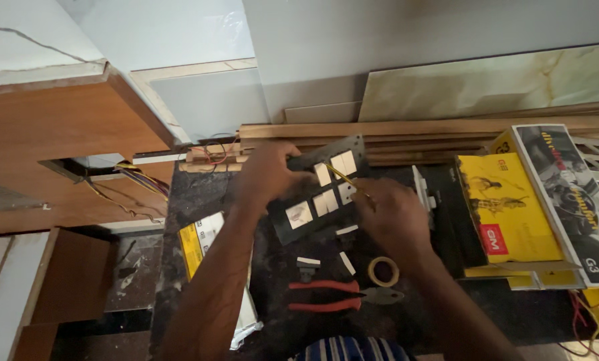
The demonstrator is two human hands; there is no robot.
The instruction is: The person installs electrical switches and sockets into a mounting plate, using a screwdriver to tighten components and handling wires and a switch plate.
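My left hand (267, 172) grips the upper left edge of a dark grey switch plate (319, 194) and holds it tilted above the dark worktop. Several white switch modules sit in the plate's openings. My right hand (392, 217) is closed on a thin yellow-handled tool (345, 178) whose tip touches a module near the plate's middle. Loose white switch pieces (347, 262) lie on the worktop just below the plate.
Red-handled pliers (333, 295) and a roll of tape (383, 271) lie near the front. Yellow boxes (503, 217) are stacked at the right, another yellow box (199, 244) at the left. Loose wires (142, 179) hang from a wooden cabinet (65, 127). Tiles lean at the back.
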